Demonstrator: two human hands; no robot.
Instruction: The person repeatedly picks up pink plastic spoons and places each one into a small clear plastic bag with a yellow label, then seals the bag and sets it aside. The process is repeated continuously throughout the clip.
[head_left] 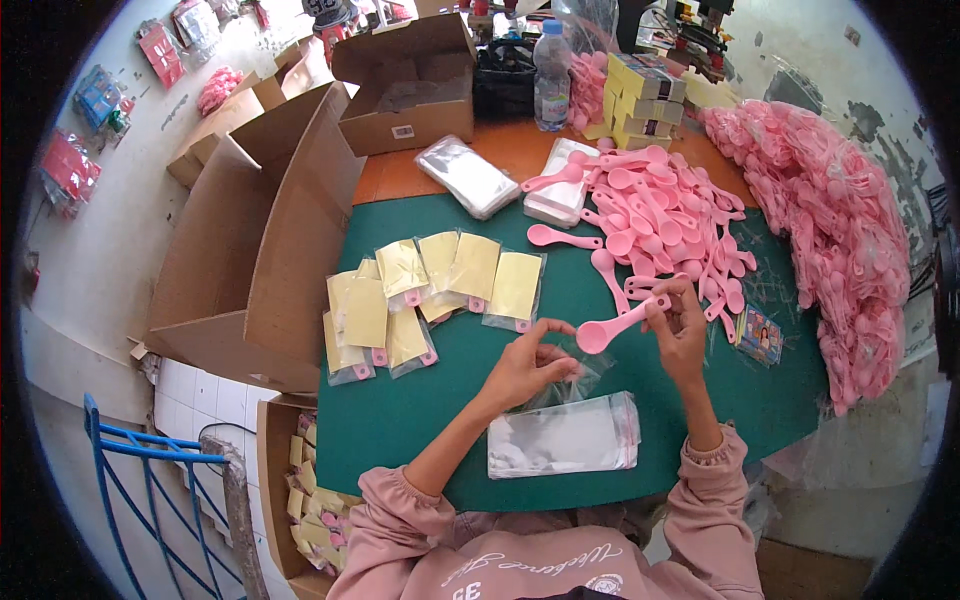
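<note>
Pink sweatshirt (545,562) up front, and right hand (681,328) has a pink spoon (620,324) pinched, bowl slanting toward 8 o'clock, left hand (527,367) pinching a clear bag (592,378) at the bowl's 6.

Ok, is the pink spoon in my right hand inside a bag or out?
Out: the pink spoon shows bare, its handle in the right hand, with a clear bag at the left hand.
</note>
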